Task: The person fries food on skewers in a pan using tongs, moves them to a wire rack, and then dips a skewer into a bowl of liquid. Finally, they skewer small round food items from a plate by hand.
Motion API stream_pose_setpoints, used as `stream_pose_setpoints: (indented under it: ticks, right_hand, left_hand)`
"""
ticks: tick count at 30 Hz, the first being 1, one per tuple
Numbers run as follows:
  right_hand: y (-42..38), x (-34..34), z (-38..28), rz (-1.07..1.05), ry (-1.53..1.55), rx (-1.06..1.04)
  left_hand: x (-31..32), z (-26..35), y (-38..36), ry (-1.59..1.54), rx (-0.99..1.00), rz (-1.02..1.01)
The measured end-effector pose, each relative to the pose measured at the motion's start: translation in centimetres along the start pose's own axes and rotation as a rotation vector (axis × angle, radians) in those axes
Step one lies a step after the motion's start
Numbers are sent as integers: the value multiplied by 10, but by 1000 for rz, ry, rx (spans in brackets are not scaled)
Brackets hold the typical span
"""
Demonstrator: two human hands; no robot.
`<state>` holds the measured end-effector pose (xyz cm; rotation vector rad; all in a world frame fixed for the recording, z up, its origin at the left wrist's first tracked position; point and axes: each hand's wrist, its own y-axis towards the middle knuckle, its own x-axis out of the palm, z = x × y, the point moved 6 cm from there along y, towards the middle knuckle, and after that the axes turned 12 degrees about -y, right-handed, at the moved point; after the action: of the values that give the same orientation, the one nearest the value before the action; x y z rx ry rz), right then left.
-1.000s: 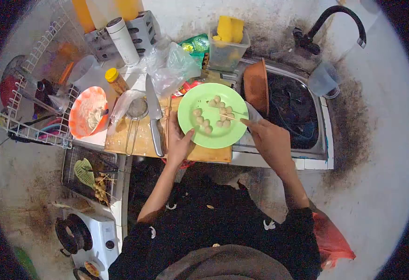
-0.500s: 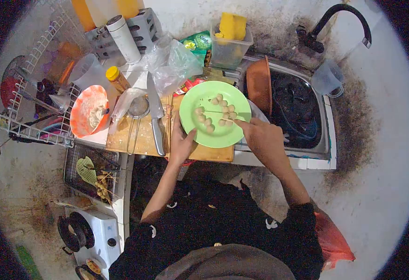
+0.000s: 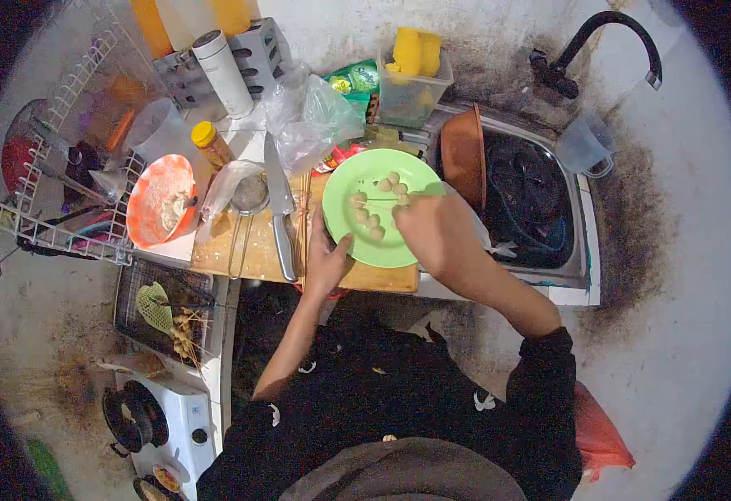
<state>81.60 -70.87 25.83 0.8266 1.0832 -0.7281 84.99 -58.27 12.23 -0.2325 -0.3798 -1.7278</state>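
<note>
My left hand (image 3: 327, 260) grips the lower left rim of a light green plate (image 3: 353, 179), thumb on top and fingers beneath. Several small pale balls (image 3: 372, 224) lie on the plate in loose groups. A thin skewer (image 3: 378, 199) lies among them, its right end going behind my right hand. Over the right half of the plate is my right hand (image 3: 441, 234), knuckles up and fingers curled downward. Its fingertips and whatever they hold are hidden, and part of the balls is covered.
Left of the plate, a knife (image 3: 281, 225) and a strainer (image 3: 249, 196) lie on a wooden board (image 3: 374, 278). An orange-white bowl (image 3: 144, 200) stands further left. To the right is a sink (image 3: 578, 242) with a brown basin (image 3: 463, 159). A stove (image 3: 186, 417) sits lower left.
My right hand has moved left and inward over the plate, turning knuckles up and covering balls that showed before. The plate has shifted slightly down; my left hand still grips it.
</note>
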Motion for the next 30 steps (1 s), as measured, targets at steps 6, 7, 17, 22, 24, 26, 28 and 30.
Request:
stream_pose_setpoints:
  ticks: [6,7,17,22,24,26,28,30]
  right_hand:
    - [-13,22,24,-55,44,220]
    - [-20,27,29,-52,36,220]
    - [-139,69,13,188,864,804]
    - [-148,44,-20,250,973,865]
    - [-148,46,-24,250,969,893]
    - [-145,40,-27,380,953,802]
    - [-145,35,-30,336,995,799]
    - [-142,34,-33,291,1037,786]
  left_hand:
    - [-6,-5,3,32,39,-35]
    - [-7,-7,4,39,43,-47]
    - [25,58,-12,270,282,53]
    - [36,43,-15,-149,-21,-10]
    - [45,53,-17,-216,-20,-21]
    - [49,65,-19,-375,38,48]
    - [50,69,-20,-356,78,-5]
    - [49,76,-19,-337,126,-54]
